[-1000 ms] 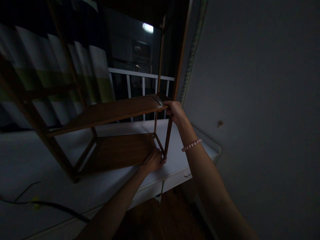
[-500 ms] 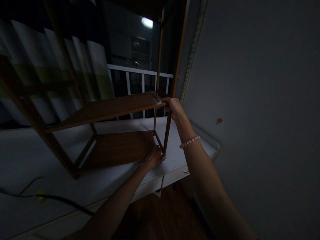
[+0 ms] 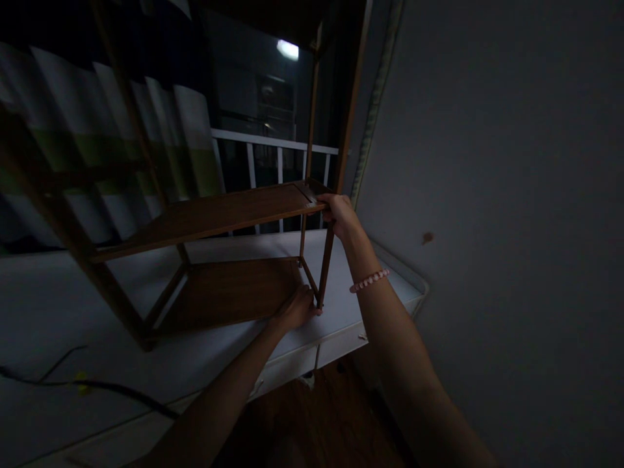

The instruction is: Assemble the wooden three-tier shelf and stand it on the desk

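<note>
A tall wooden shelf rack (image 3: 219, 214) with brown boards stands on a white desk (image 3: 205, 364) in a dim room. My right hand (image 3: 341, 216), a pink bead bracelet on its wrist, is closed around the front right post at the corner of the middle board. My left hand (image 3: 297, 310) grips the front right corner of the bottom board (image 3: 229, 292), beside the foot of the same post. The rack's top is out of view.
A grey wall (image 3: 487, 195) runs close on the right. Behind the rack are a white railing (image 3: 273, 146), dark glass with a lamp reflection, and a striped curtain (image 3: 121, 130). A dark cable (image 3: 88, 387) lies on the desk's left part. Wooden floor (image 3: 316, 422) shows below.
The rack and both hands have barely shifted; the view moved slightly. Both grips stay the same.
</note>
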`<state>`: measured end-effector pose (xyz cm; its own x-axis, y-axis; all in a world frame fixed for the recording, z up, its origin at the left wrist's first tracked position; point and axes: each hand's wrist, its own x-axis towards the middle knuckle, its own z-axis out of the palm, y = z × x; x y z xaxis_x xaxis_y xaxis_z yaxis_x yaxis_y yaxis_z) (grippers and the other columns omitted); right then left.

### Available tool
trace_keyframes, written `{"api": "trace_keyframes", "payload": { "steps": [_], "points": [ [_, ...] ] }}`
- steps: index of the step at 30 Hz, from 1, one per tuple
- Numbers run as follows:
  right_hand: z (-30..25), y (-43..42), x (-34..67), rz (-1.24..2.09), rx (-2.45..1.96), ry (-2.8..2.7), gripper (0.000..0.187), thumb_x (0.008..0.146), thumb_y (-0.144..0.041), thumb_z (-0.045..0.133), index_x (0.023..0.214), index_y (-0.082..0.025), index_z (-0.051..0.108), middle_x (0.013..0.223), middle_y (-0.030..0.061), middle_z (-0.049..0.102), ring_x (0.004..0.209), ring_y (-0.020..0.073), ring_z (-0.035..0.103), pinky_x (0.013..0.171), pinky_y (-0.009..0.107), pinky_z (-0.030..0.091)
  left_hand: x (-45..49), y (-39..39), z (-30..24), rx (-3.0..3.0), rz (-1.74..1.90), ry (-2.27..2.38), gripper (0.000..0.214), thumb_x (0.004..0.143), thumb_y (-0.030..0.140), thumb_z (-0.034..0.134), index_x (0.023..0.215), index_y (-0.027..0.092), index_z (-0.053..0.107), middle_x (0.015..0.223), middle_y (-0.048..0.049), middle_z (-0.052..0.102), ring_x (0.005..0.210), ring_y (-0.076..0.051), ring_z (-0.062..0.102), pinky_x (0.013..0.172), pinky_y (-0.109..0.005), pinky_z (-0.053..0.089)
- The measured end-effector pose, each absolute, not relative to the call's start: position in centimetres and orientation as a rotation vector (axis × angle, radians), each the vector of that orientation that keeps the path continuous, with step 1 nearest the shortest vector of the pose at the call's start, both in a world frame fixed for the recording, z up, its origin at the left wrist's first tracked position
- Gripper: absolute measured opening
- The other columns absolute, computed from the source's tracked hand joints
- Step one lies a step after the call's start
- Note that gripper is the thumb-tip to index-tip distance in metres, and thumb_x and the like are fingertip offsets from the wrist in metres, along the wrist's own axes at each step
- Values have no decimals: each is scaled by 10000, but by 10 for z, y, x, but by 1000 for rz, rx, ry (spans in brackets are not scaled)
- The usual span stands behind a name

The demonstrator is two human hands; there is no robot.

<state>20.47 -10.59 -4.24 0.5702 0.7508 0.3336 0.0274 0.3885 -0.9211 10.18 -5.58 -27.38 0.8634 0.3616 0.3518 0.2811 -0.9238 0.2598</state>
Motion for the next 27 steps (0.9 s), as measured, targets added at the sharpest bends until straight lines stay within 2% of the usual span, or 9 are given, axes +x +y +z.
{"api": "trace_keyframes", "payload": {
  "steps": [5, 14, 22, 27],
  "points": [
    [-42, -107, 200, 533, -1099, -855, 198, 702, -111, 489, 532, -160, 399, 407, -62, 335, 358, 38, 273, 353, 180, 157, 94, -54, -267, 2840, 571, 455, 169, 688, 284, 625, 759, 143, 565, 872, -77, 566, 927, -217, 526, 839, -350, 440],
    [-40, -106, 197, 555, -1087, -830, 215, 691, -104, 491, 508, -157, 390, 389, -73, 308, 336, 30, 248, 349, 178, 149, 92, -57, -263, 2859, 571, 422, 217, 692, 332, 633, 740, 144, 537, 881, -83, 560, 918, -217, 527, 822, -338, 441],
    [-39, -110, 192, 573, -1083, -803, 218, 700, -84, 483, 514, -153, 391, 378, -79, 297, 327, 26, 249, 338, 172, 143, 88, -57, -260, 2895, 544, 374, 96, 751, 231, 539, 737, 136, 530, 856, -82, 540, 907, -193, 516, 857, -338, 437],
    [-40, -110, 192, 552, -1083, -798, 229, 695, -81, 499, 506, -151, 389, 383, -78, 308, 327, 24, 259, 333, 170, 150, 88, -60, -260, 2903, 542, 401, 92, 760, 190, 494, 778, 116, 547, 946, -124, 548, 986, -227, 503, 899, -376, 421]
  ]
}}
